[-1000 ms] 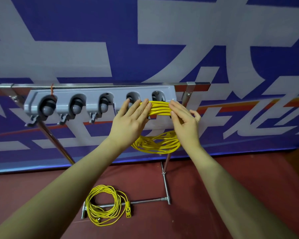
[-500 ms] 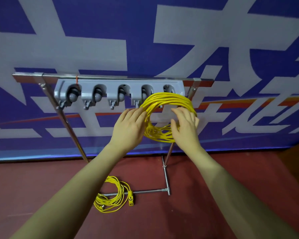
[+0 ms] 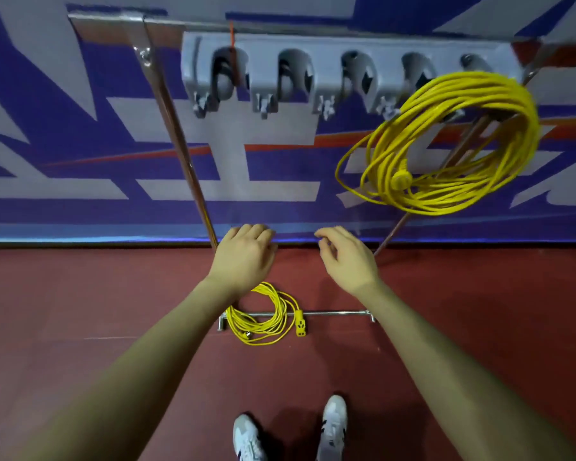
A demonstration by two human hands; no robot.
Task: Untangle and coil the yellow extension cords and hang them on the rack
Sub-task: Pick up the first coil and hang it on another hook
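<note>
A coiled yellow extension cord point(image 3: 453, 141) hangs from the right end of the grey holder rack point(image 3: 330, 48), its round plug resting inside the loop. A second yellow cord point(image 3: 263, 321) lies loosely coiled on the red floor over the stand's foot bar, its socket end at the right. My left hand point(image 3: 243, 257) hovers below the rack with fingers loosely curled, holding nothing. My right hand point(image 3: 346, 257) hovers beside it, fingers relaxed and empty. Both hands are well below the hung coil and above the floor coil.
The rack sits on a metal stand with slanted legs point(image 3: 180, 144) and a floor bar point(image 3: 333, 313). A blue and white banner wall point(image 3: 64, 161) stands behind it. My two shoes point(image 3: 335, 424) are on the red floor at the bottom.
Both hands let go of the coil, which now hangs on the rack, and dropped down and back. The view tilted down toward the floor.
</note>
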